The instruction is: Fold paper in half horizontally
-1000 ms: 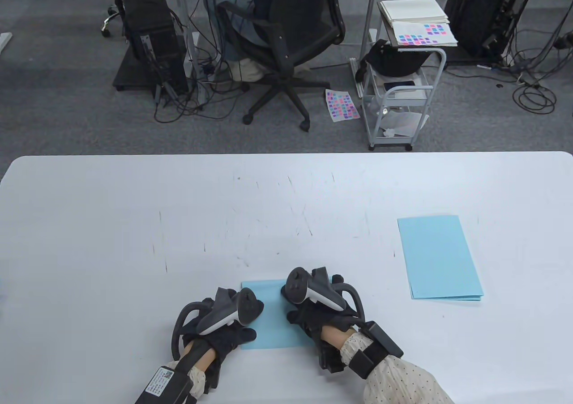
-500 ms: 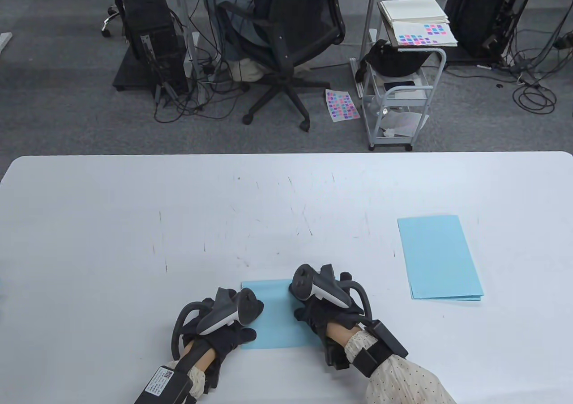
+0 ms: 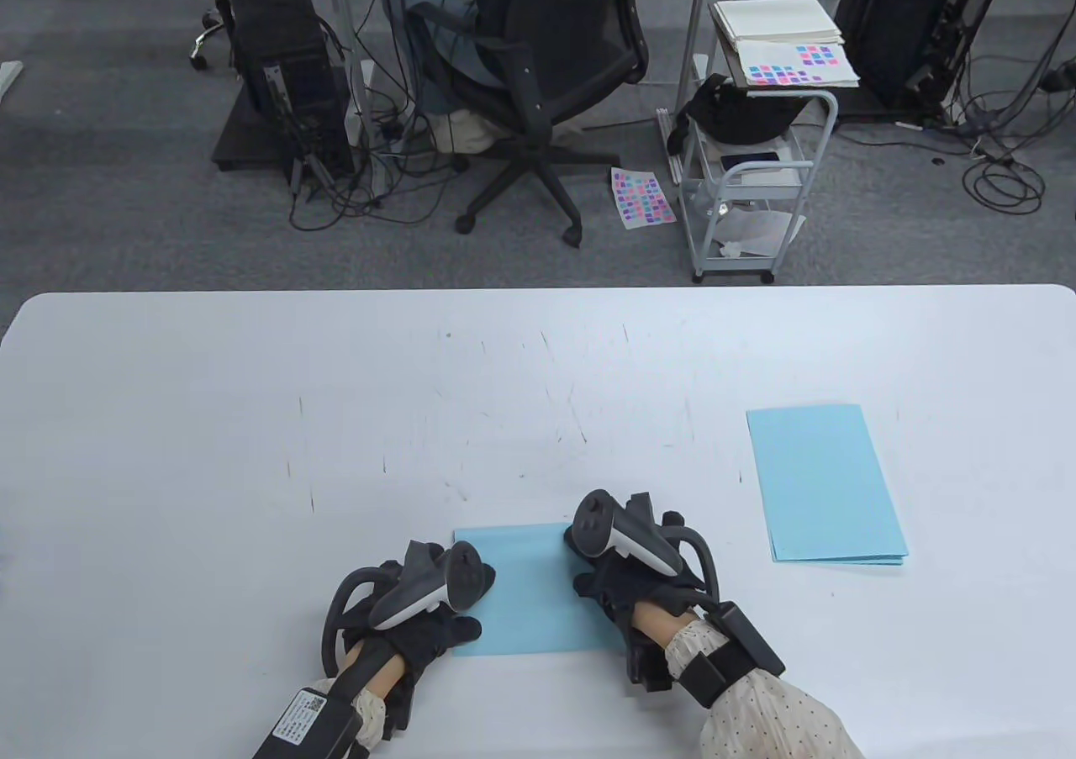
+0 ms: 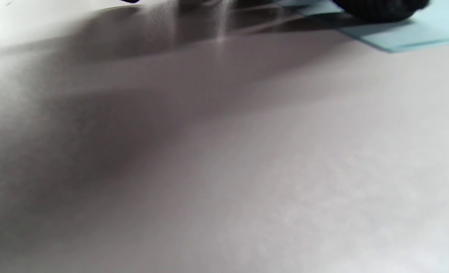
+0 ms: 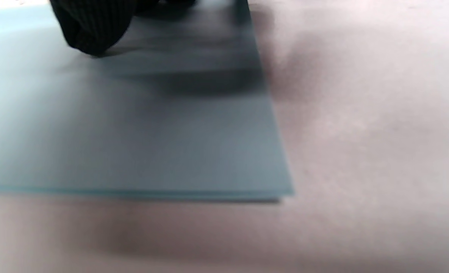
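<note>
A light blue paper [image 3: 530,595] lies folded on the white table [image 3: 252,423] near its front edge. My left hand [image 3: 429,616] rests on its left part, the thumb on the lower left corner. My right hand [image 3: 626,578] presses down on its right part. In the right wrist view a gloved fingertip [image 5: 91,26] touches the paper [image 5: 133,125], and two layered edges show at its near side. In the left wrist view only a corner of the paper [image 4: 410,34] shows under a dark finger [image 4: 376,7].
A second folded blue paper [image 3: 824,482] lies on the table to the right. Beyond the far edge stand an office chair [image 3: 538,78], a computer tower [image 3: 286,78] with cables, and a white cart [image 3: 756,162] with papers.
My right hand has slid to the right along the paper, uncovering more of its middle. My left hand has stayed in place.
</note>
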A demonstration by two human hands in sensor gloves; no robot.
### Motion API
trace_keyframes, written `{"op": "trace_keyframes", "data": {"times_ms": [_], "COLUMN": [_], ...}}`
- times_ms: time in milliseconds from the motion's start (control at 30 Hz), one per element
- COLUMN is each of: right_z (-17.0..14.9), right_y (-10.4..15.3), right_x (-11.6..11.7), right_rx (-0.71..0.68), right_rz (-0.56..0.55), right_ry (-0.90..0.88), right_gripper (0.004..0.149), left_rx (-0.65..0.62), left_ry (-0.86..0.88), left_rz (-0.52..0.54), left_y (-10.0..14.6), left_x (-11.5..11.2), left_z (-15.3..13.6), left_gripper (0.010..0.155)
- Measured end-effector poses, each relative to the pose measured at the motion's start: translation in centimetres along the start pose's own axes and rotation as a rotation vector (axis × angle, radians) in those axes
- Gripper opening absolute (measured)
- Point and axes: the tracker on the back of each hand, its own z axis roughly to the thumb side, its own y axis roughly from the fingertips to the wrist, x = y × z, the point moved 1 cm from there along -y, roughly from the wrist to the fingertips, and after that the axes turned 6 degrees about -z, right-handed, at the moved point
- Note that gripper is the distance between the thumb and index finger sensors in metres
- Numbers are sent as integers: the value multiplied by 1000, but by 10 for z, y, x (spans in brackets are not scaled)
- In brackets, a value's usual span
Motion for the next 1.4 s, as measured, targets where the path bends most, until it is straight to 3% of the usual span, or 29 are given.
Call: {"op": "trace_keyframes", "data": {"times_ms": [1167, 1400], "right_z": [-36, -40], "right_y": [-2, 13], "right_x": [-3, -15], "right_rx": [57, 33], "right_rz": [21, -34], "right_ry": [-46, -74], "right_gripper": [66, 67], "left_rx": [1, -3], "left_ry": [-3, -11], "left_rz": [-10, -10], "left_y": [0, -1], "left_x": [0, 1], "left_z": [0, 0], "left_gripper": [67, 66]}}
